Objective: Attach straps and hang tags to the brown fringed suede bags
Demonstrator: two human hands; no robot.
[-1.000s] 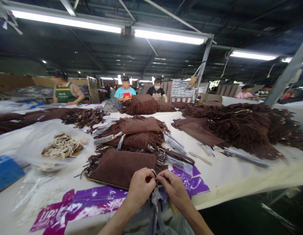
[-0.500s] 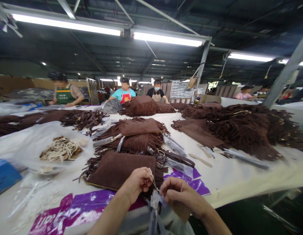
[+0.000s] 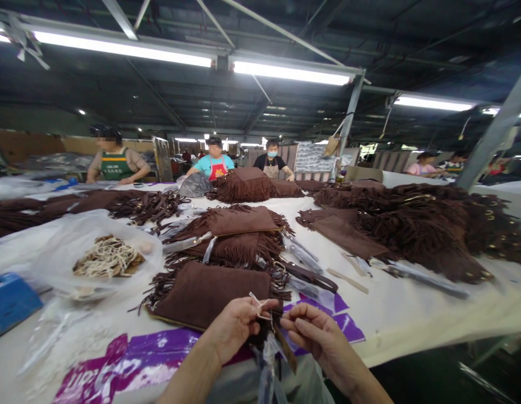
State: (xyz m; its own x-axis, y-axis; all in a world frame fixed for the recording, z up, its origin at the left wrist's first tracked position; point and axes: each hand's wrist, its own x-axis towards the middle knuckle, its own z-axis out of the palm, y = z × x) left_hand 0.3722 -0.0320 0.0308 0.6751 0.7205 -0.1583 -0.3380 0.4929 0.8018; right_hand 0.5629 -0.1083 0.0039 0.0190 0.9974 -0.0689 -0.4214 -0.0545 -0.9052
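Note:
My left hand pinches a thin white string, with a loose end sticking up past the fingertips. From the string hangs a brown tag, between my two hands. My right hand is closed at the fingertips close to the string; what it pinches, if anything, is too small to make out. Below both hands, a strap wrapped in clear plastic dangles at the table's near edge. Just behind them a brown fringed bag lies flat, its gold zip along the front edge.
More fringed bags are stacked behind, with a large heap at right. A clear plastic bag holds several strung tags. Purple plastic sheeting lies in front, a blue box at left. Co-workers stand across the table.
The brown tag has swung from beneath my right hand to hang between the hands. My right fingers have drawn closer together, and the left hand's string now angles across its fingers.

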